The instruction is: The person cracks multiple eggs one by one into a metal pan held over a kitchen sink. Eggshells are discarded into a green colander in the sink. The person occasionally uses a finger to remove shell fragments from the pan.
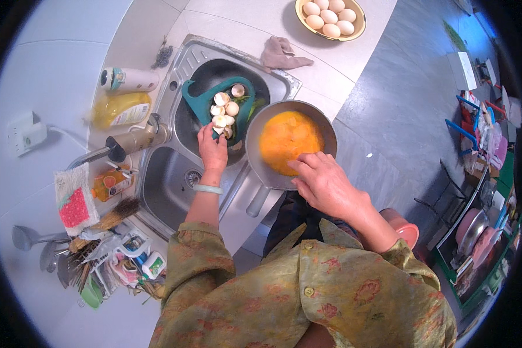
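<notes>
My left hand (213, 150) reaches over a teal drain basket (195, 102) in the far sink bowl. Its fingertips are at the cracked eggshells (220, 99); whether they grip one is unclear. Some green plant scraps (254, 106) lie beside the shells. Over the near rim of a grey pan (326, 124) is my right hand (328, 185), fingers bent and apart, with nothing visible in them. Orange-yellow raw egg (289, 139) covers much of the pan's bottom. The pan sits at the counter's edge beside the sink, its handle (259, 202) pointing towards me.
A bowl of whole eggs (360, 30) and a crumpled cloth (282, 54) lie on the counter. The faucet (139, 141), a yellow soap bottle (122, 108) and a flask (130, 79) line the wall side. Utensils (76, 265) crowd the lower left. A pink bucket (402, 228) stands right.
</notes>
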The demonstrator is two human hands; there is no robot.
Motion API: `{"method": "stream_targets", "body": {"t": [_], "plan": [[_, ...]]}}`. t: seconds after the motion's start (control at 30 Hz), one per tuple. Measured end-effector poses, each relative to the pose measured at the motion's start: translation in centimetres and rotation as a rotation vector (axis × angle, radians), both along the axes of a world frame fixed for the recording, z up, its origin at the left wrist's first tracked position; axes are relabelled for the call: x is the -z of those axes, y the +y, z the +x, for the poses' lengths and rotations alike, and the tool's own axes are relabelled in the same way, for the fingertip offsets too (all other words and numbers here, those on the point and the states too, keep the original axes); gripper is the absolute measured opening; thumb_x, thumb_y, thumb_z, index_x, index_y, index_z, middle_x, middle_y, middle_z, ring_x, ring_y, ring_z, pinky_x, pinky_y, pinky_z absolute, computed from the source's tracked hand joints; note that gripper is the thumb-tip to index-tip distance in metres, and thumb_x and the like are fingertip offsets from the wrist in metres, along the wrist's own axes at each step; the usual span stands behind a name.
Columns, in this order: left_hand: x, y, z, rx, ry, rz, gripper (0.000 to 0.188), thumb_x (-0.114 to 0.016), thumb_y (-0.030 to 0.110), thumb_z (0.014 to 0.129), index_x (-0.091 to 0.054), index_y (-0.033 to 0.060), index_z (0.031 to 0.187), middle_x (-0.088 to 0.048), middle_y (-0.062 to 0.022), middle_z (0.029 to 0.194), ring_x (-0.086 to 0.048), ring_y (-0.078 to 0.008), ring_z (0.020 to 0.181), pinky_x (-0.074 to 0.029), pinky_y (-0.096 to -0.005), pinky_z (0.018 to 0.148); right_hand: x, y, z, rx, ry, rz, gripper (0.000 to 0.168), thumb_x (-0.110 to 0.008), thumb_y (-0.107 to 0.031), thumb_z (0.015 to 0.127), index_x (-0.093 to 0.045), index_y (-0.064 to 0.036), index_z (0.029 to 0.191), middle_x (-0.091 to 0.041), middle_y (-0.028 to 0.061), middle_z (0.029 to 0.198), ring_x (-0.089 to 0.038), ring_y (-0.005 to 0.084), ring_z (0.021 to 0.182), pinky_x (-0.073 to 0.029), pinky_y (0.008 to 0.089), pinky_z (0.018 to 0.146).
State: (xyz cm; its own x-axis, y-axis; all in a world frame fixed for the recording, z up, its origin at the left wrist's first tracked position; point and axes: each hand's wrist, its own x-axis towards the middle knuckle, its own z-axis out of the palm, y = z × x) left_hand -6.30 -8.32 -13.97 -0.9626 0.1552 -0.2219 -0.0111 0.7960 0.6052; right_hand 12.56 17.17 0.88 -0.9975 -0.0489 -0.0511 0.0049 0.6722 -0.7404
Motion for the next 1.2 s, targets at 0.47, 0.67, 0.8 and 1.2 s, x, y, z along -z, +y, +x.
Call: {"method": "stream_targets", "body": {"t": [0.47, 0.67, 0.8, 1.2], "plan": [[-2.0, 0.7, 0.2, -0.11, -0.006, 0.244, 0.041, -0.064, 0.001, 0.091, -0.057, 0.0016, 0.131, -0.045, -0.0113, 0.139, -0.055, -0.0231, 0.121, -0.053, -0.0338, 0.092, 1.5, 0.1, -1.6, -0.011, 0.023, 0.121, 0.039, -0.071, -0.015, 0.084, -0.061, -0.005, 0.12, -0.062, 0.0147, 0.11, -0.059, 0.0341, 0.095, -0.046, 0.0435, 0.082], [-3.2, 1.2, 2.1, -0.121, -0.043, 0.34, 0.043, -0.062, 0.0, 0.092, -0.055, 0.0005, 0.134, -0.043, -0.0116, 0.141, -0.054, -0.0232, 0.123, -0.051, -0.0322, 0.093, 1.5, 2.9, -2.7, -0.012, 0.058, 0.097, 0.041, -0.07, -0.013, 0.085, -0.06, -0.005, 0.124, -0.064, 0.0139, 0.109, -0.06, 0.0342, 0.092, -0.047, 0.0429, 0.082], [-4.0, 0.8, 3.3, -0.121, -0.025, 0.363, 0.042, -0.061, -0.002, 0.093, -0.054, -0.0002, 0.135, -0.042, -0.012, 0.144, -0.054, -0.0242, 0.124, -0.051, -0.0329, 0.094, 0.5, 7.1, -5.6, 0.154, 0.267, 0.052, 0.045, -0.069, -0.008, 0.086, -0.058, -0.006, 0.13, -0.065, 0.0158, 0.112, -0.063, 0.0341, 0.1, -0.051, 0.043, 0.087], [-5.7, 0.3, 7.1, -0.181, -0.056, 0.379, 0.041, -0.062, 0.0, 0.093, -0.056, 0.0021, 0.133, -0.046, -0.0111, 0.143, -0.057, -0.0238, 0.122, -0.051, -0.034, 0.095, 5.6, 20.0, -18.6, 0.477, 0.067, 0.413, 0.055, -0.065, -0.023, 0.088, -0.049, -0.007, 0.138, -0.069, 0.0219, 0.101, -0.067, 0.0397, 0.091, -0.054, 0.0496, 0.08]]}}
